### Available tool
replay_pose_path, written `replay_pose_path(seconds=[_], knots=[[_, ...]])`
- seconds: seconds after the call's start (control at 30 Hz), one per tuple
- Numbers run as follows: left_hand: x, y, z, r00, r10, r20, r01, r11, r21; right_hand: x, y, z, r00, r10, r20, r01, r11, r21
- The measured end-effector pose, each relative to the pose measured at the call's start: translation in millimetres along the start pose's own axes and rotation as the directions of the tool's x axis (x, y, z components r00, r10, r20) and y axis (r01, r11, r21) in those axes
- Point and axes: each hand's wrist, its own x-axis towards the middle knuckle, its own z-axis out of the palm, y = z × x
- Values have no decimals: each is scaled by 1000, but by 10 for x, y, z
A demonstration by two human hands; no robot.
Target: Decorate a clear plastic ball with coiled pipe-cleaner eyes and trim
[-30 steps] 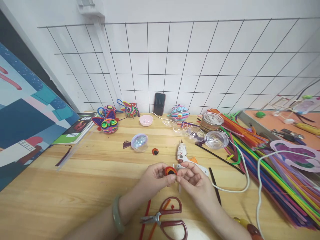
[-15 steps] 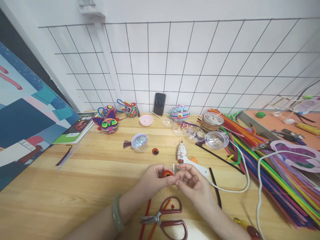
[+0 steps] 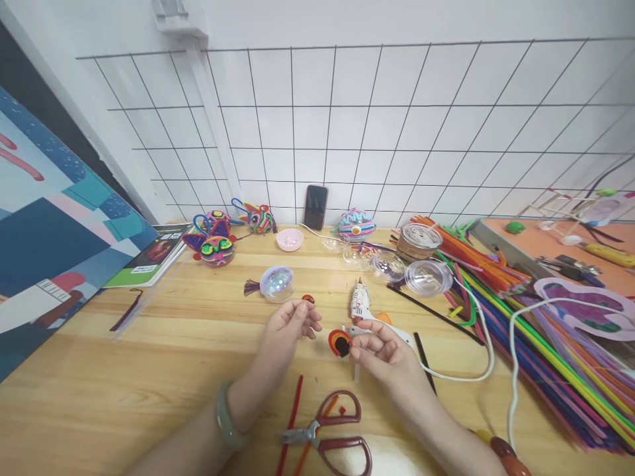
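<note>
Between the thumb and fingertips of my right hand (image 3: 384, 354) is a small coiled pipe-cleaner disc (image 3: 339, 343), black in the middle with red and orange bands around it. My left hand (image 3: 292, 322) holds nothing, its fingers loosely bent and apart. Just beyond its fingertips lies a second, similar coil (image 3: 308, 299), partly covered by the hand. Below the hands, the red-handled scissors (image 3: 322, 433) rest with red and orange pipe-cleaner pieces (image 3: 296, 410) under and beside them. A white hot glue gun (image 3: 361, 301) lies behind my right hand, its handle partly hidden.
A clear ball with a purple tassel (image 3: 276, 283) lies left of centre. Finished pipe-cleaner ornaments (image 3: 217, 250), a pink bowl (image 3: 289, 239) and a phone (image 3: 315, 207) stand at the back. Pipe-cleaner bundles (image 3: 540, 357) and the white cord (image 3: 513, 370) occupy the right side.
My left hand has let go of the coil and moved up and left. The coil stays in my right hand, its black middle now facing the camera.
</note>
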Motion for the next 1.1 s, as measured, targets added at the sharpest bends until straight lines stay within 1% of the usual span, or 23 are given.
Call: replay_pose_path(seconds=[0.07, 0.13, 0.27, 0.4, 0.5, 0.6, 0.73, 0.83, 0.9, 1.03, 1.1], knots=[[14, 18, -11, 998, 43, -45, -41, 998, 40, 9, -8, -8, 1000, 17, 14, -18, 999, 40], [14, 31, -12, 997, 56, -53, -52, 995, 80, 14, -21, -10, 999, 45, 27, -46, 997, 68], [-5, 49, -2, 998, 41, -44, -35, 991, 132, 18, -44, -10, 996, 81, 36, -84, 992, 90], [-11, 52, -1, 999, 22, -40, -15, 988, 155, 19, -45, -24, 998, 57, 36, -60, 995, 82], [-11, 30, -2, 998, -54, 24, 49, 985, 166, 16, -49, -33, 997, 53, 61, -58, 995, 76], [-18, 8, 9, 983, -136, 120, 111, 975, 195, 12, -46, -31, 993, 76, 87, -80, 996, 48], [-56, 11, 35, 955, -146, 260, 74, 961, 266, 8, 5, -17, 992, 47, 118, -49, 999, 9], [-107, 0, 46, 919, -184, 348, 72, 948, 309, 0, 53, -2, 992, 17, 128, -17, 1000, -5], [-138, -25, 49, 905, -203, 373, 69, 937, 341, -9, 78, 7, 991, 10, 133, -9, 1000, -9], [-172, -81, 53, 913, -182, 366, 16, 911, 411, -26, 118, 23, 989, 25, 148, -26, 1000, 3], [-178, -88, 58, 912, -162, 376, -12, 907, 420, -31, 130, 29, 989, 28, 146, -29, 1000, 7]])
